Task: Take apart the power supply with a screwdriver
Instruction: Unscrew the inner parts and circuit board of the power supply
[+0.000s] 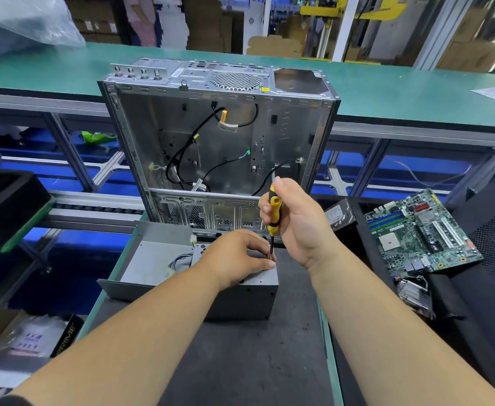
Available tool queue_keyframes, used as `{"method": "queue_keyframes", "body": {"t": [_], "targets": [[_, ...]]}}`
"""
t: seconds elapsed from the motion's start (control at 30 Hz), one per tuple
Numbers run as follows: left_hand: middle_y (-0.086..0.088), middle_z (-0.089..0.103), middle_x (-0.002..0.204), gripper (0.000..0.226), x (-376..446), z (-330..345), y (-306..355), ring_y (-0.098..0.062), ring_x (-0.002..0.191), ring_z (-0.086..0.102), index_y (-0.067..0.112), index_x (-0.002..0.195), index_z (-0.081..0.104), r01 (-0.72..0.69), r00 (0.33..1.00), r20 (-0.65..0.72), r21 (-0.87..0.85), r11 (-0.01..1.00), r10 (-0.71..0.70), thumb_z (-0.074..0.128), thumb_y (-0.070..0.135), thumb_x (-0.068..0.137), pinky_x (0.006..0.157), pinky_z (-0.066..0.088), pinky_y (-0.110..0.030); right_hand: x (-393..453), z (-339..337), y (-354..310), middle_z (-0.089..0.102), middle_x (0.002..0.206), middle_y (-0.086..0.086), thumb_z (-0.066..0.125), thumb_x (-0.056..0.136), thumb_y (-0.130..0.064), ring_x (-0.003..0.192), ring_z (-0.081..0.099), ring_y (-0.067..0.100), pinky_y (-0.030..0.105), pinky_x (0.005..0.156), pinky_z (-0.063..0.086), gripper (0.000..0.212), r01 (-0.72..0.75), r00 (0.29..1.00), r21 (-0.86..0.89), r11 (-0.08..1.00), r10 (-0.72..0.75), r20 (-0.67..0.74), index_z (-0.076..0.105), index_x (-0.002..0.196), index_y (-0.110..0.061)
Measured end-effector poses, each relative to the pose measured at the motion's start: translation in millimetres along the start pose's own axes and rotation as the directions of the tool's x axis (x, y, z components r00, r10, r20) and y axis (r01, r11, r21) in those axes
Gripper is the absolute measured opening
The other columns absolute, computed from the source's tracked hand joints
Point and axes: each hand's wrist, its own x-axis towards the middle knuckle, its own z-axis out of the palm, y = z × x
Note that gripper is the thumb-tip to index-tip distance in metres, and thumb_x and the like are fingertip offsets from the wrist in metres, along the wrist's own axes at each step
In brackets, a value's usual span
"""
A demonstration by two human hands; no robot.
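The grey metal power supply (pixel 249 297) sits on the dark mat in front of me. My right hand (pixel 296 221) grips the yellow-and-black screwdriver (pixel 274 213) upright, its black shaft pointing down onto the top of the box. My left hand (pixel 240 260) rests on the box's top, with its fingertips pinching the shaft near the tip. The screw under the tip is hidden by my fingers. A grey metal cover (pixel 152 259) lies open to the left of the box, with a bundle of wires on it.
An empty silver computer case (pixel 219 136) with loose black cables stands just behind the box. A green motherboard (pixel 419 232) and a hard drive (pixel 338 215) lie to the right. A black panel (pixel 489 244) sits at far right, a conveyor frame to the left.
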Motion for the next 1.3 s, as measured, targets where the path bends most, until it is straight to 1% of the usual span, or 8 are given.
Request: {"method": "queue_keyframes", "body": {"t": [0.2,0.4,0.5,0.6,0.7,0.93,1.07,1.3], "targets": [[0.020,0.065,0.103,0.012,-0.8,-1.1,0.7,0.011,0.103,0.055,0.040,0.081,0.078,-0.025,1.000,0.015,0.017,1.000,0.025,0.084,0.032,0.075,0.098,0.041,-0.019,-0.4,-3.4,-10.4,0.063,0.077,0.000,0.048,0.104,-0.029,0.074,0.061,0.017,0.036,0.081,0.053,0.030,-0.028,0.993,-0.102,0.994,0.016,-0.121,0.063,0.087,-0.010],[0.020,0.064,0.106,0.010,-0.8,-1.5,2.4,0.007,0.105,0.057,0.034,0.084,0.080,0.001,1.000,0.015,0.022,1.000,-0.001,0.084,0.032,0.075,0.098,0.041,-0.019,3.5,5.5,-8.4,0.044,0.058,0.003,0.027,0.108,-0.043,0.054,0.037,0.014,0.024,0.057,0.036,0.059,-0.091,0.986,0.079,0.993,0.101,-0.131,0.059,0.073,-0.007],[0.018,0.065,0.107,0.011,-0.8,-1.9,3.0,0.005,0.104,0.058,0.032,0.084,0.080,0.011,1.000,0.015,0.007,1.000,-0.011,0.085,0.032,0.075,0.102,0.043,-0.024,1.9,4.1,-2.6,0.042,0.060,0.000,0.028,0.106,-0.049,0.055,0.037,0.012,0.023,0.057,0.035,0.054,-0.051,0.996,0.076,0.996,0.056,-0.066,0.055,0.080,-0.011],[0.015,0.066,0.106,0.009,-1.5,-1.5,3.0,0.003,0.103,0.060,0.032,0.081,0.080,-0.005,1.000,0.019,-0.020,1.000,0.005,0.085,0.029,0.075,0.103,0.044,-0.030,0.3,0.7,2.0,0.049,0.066,-0.002,0.049,0.098,-0.040,0.060,0.042,0.012,0.024,0.063,0.038,0.027,0.015,0.999,-0.024,1.000,-0.016,-0.033,0.046,0.084,-0.017],[0.017,0.065,0.105,0.008,-1.8,-1.4,3.3,0.003,0.103,0.059,0.033,0.081,0.079,-0.003,1.000,0.013,-0.007,1.000,0.003,0.085,0.031,0.075,0.103,0.044,-0.031,1.1,-2.1,3.0,0.060,0.078,0.000,0.052,0.099,-0.032,0.065,0.050,0.012,0.027,0.067,0.044,0.021,0.033,0.998,-0.052,0.998,-0.035,-0.052,0.050,0.085,-0.017],[0.020,0.064,0.106,0.009,-1.3,-2.0,3.7,0.007,0.104,0.057,0.037,0.082,0.079,-0.006,1.000,0.019,0.029,1.000,0.006,0.084,0.033,0.075,0.102,0.044,-0.027,1.1,-4.4,-4.0,0.061,0.071,0.002,0.039,0.107,-0.034,0.068,0.057,0.014,0.029,0.072,0.052,0.046,-0.046,0.992,-0.015,0.999,0.044,-0.116,0.072,0.084,-0.010],[0.018,0.065,0.105,0.009,-1.5,-1.8,4.1,0.003,0.103,0.059,0.034,0.081,0.079,-0.007,1.000,0.014,0.014,1.000,0.007,0.084,0.031,0.075,0.101,0.045,-0.030,4.2,1.3,2.4,0.048,0.060,0.000,0.032,0.108,-0.038,0.054,0.042,0.010,0.023,0.057,0.036,0.053,-0.044,0.991,0.113,0.993,0.057,-0.122,0.067,0.083,-0.007],[0.022,0.065,0.103,0.010,-0.5,-1.3,2.8,0.003,0.104,0.059,0.034,0.081,0.079,-0.003,1.000,0.012,0.013,1.000,0.003,0.085,0.033,0.073,0.100,0.044,-0.026,2.7,-4.4,13.0,0.047,0.065,-0.003,0.045,0.097,-0.042,0.058,0.039,0.013,0.029,0.062,0.033,0.028,0.083,0.992,0.031,0.996,-0.079,-0.101,0.040,0.083,-0.019]]}}
